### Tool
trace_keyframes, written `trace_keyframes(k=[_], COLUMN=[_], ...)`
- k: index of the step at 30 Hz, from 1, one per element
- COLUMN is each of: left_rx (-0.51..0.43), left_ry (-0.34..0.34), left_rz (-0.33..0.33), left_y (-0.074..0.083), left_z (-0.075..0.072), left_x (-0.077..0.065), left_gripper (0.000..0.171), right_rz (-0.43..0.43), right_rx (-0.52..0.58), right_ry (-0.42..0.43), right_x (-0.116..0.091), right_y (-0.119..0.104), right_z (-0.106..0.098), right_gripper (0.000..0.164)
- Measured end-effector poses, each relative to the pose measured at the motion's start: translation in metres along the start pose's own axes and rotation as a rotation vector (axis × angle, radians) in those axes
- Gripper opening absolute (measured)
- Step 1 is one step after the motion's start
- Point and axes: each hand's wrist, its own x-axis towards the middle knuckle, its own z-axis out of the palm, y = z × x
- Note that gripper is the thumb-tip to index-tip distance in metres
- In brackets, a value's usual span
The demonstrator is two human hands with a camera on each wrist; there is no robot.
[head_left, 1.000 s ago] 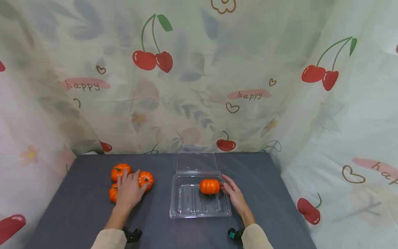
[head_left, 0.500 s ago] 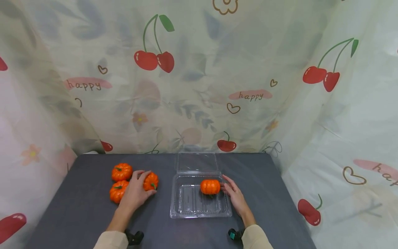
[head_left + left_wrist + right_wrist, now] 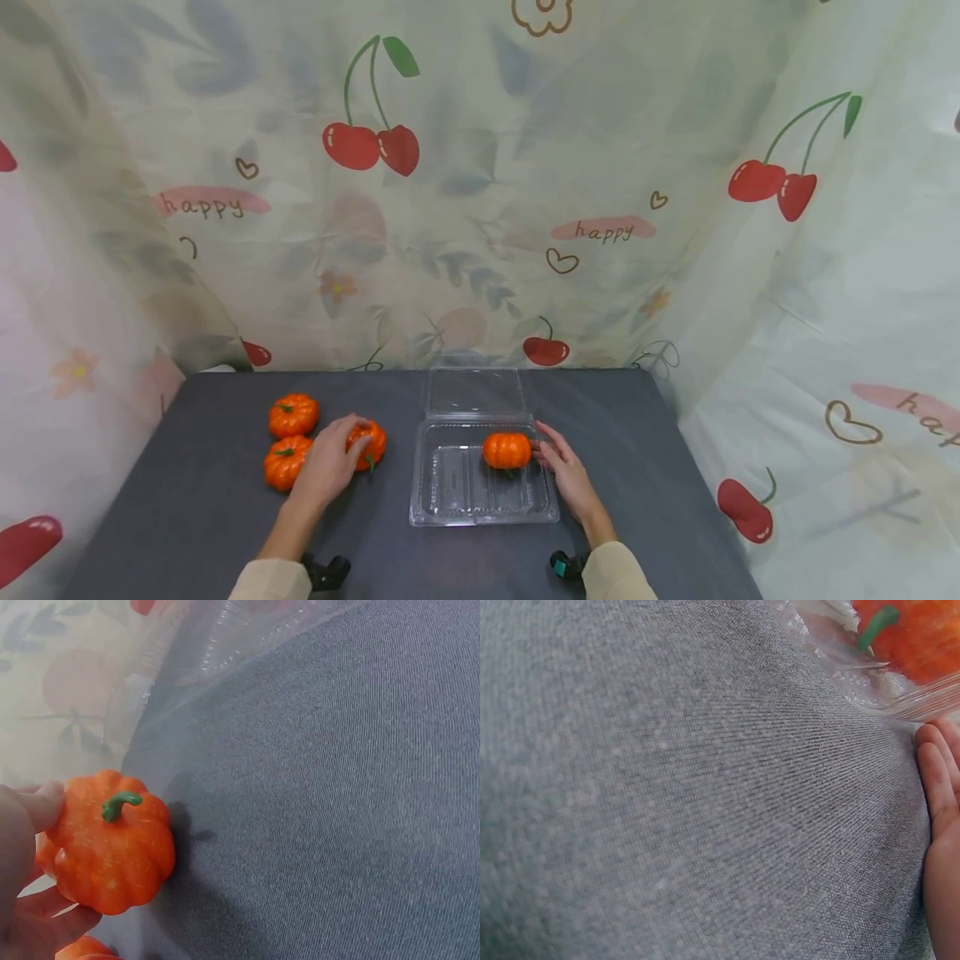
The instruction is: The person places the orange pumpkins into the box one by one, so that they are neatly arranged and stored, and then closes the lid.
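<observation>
My left hand (image 3: pixel 327 461) grips a small orange pumpkin (image 3: pixel 372 447) with a green stem, left of the clear plastic clamshell box. In the left wrist view, thumb and fingers hold that pumpkin (image 3: pixel 109 859) from opposite sides, its stem turned toward the camera. The box (image 3: pixel 480 522) has its lid (image 3: pixel 476 392) laid back, and one pumpkin (image 3: pixel 507 451) lies on its side in the right part. With fingers extended, my right hand (image 3: pixel 572 479) rests along the box's right wall. In the right wrist view its fingertips are right at the box rim (image 3: pixel 900 706).
Two more pumpkins, a rear one (image 3: pixel 294 416) and a front one (image 3: pixel 287 463), sit close together left of my left hand. A dark grey cloth covers the table (image 3: pixel 480 562). Behind it hangs a cherry-patterned curtain (image 3: pixel 480 183).
My left hand has closed round the right-hand pumpkin of the group and shifted it right, tipping its stem toward me. My right hand and the box have stayed put.
</observation>
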Motion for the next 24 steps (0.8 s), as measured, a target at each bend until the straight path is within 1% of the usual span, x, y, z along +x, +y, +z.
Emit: trace_keyframes(k=[1, 3, 5, 9, 11, 14, 18, 20, 24], left_rx=[0.001, -0.017, -0.054, -0.134, -0.149, -0.144, -0.150, -0.176, -0.265], left_ry=[0.005, 0.003, -0.013, -0.048, -0.059, -0.060, -0.043, -0.027, 0.016], left_rz=[0.004, -0.016, -0.049, -0.163, -0.209, -0.240, -0.246, -0.254, -0.278], left_y=[0.0002, 0.0004, 0.0007, 0.0003, -0.0005, -0.0007, 0.0012, 0.0023, 0.0069], left_z=[0.0000, -0.0008, -0.0017, -0.0031, -0.0025, -0.0008, 0.0003, -0.0003, -0.0057], left_x=[0.0000, 0.0001, 0.0000, -0.0015, -0.0030, -0.0059, -0.0077, -0.0072, -0.0044], left_gripper=[0.028, 0.032, 0.042, 0.067, 0.073, 0.072, 0.067, 0.067, 0.066], right_rz=[0.001, 0.005, 0.001, -0.003, -0.005, -0.009, -0.016, -0.015, -0.012], right_rx=[0.000, 0.003, 0.000, 0.000, -0.004, -0.002, -0.001, -0.002, 0.003], right_ry=[0.000, 0.001, 0.006, 0.011, 0.008, 0.005, 0.007, 0.006, 0.000], right_x=[0.0002, 0.0005, 0.0001, 0.0002, 0.0004, 0.0003, -0.0005, -0.0008, -0.0011], right_y=[0.0003, 0.0004, 0.0000, -0.0006, -0.0007, -0.0009, -0.0004, -0.0005, -0.0013], right_z=[0.0002, 0.0004, 0.0004, 0.0002, 0.0002, 0.0006, 0.0006, 0.0005, 0.0003], right_gripper=[0.046, 0.046, 0.046, 0.046, 0.046, 0.046, 0.046, 0.045, 0.045])
